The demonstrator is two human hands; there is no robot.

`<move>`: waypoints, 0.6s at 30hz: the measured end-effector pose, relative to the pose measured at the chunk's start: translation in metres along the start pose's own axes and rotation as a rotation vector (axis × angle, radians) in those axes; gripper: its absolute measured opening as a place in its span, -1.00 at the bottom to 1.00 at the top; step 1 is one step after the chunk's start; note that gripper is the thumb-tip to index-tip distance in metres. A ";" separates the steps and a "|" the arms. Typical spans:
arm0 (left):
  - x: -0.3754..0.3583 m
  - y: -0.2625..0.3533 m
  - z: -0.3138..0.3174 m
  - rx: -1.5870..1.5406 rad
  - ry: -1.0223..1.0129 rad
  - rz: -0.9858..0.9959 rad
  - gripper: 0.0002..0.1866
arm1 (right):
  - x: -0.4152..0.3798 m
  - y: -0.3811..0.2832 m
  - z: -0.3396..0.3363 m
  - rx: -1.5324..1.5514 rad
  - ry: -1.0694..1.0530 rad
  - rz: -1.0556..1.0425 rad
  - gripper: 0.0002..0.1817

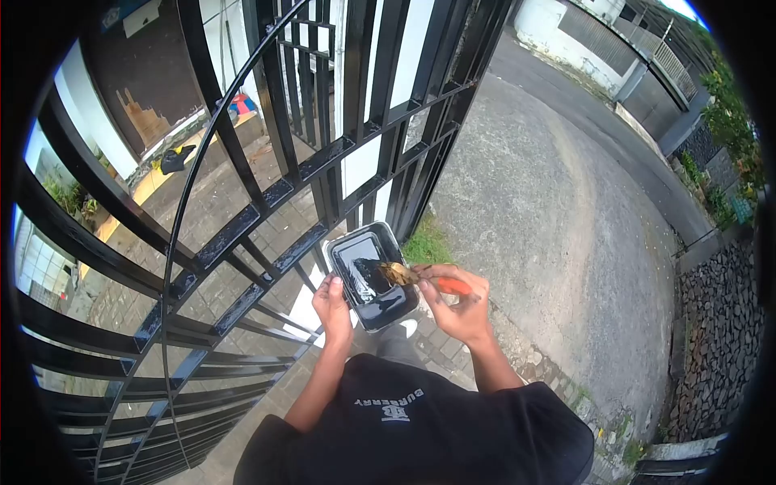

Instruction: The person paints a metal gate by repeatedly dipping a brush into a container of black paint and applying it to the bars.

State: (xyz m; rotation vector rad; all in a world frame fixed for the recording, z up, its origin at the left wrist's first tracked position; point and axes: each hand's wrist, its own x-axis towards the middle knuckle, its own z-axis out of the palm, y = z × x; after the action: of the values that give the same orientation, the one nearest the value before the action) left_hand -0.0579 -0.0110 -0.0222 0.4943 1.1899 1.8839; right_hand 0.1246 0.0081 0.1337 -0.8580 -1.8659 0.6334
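A rectangular plastic tray (390, 310) with black paint in it is held at its left edge by my left hand (331, 309), the thumb over the rim. My right hand (462, 304) is closed around the orange handle of a paintbrush (396, 273). The brush points left over the tray, its dark bristle end down at the black paint. Dark smudges mark the fingers of my right hand. Beside the tray, on the left, stands a black metal gate (279, 192) with glossy bars and crosspieces.
A black cable (184, 198) hangs across the gate. Behind the bars are a paved yard and a dark door (137, 73). A concrete road (558, 194) runs along the right, with a stone wall (719, 323) beyond. A grass patch (428, 242) lies by the gate's foot.
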 end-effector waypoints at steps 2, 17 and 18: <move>0.003 0.018 0.020 -0.095 -0.016 -0.004 -0.67 | 0.012 -0.002 -0.008 0.034 0.035 -0.008 -0.87; 0.048 0.043 0.064 -0.208 -0.024 -0.038 -0.64 | 0.084 -0.018 -0.018 0.412 0.161 0.098 -0.86; 0.049 0.045 0.066 -0.186 -0.057 -0.026 -0.60 | 0.083 -0.012 -0.017 0.211 0.048 0.085 -0.88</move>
State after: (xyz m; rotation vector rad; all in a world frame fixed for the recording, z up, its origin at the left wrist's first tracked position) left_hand -0.0602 0.0552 0.0436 0.4253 0.9689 1.9224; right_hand 0.1115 0.0666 0.1951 -0.8098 -1.6920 0.8390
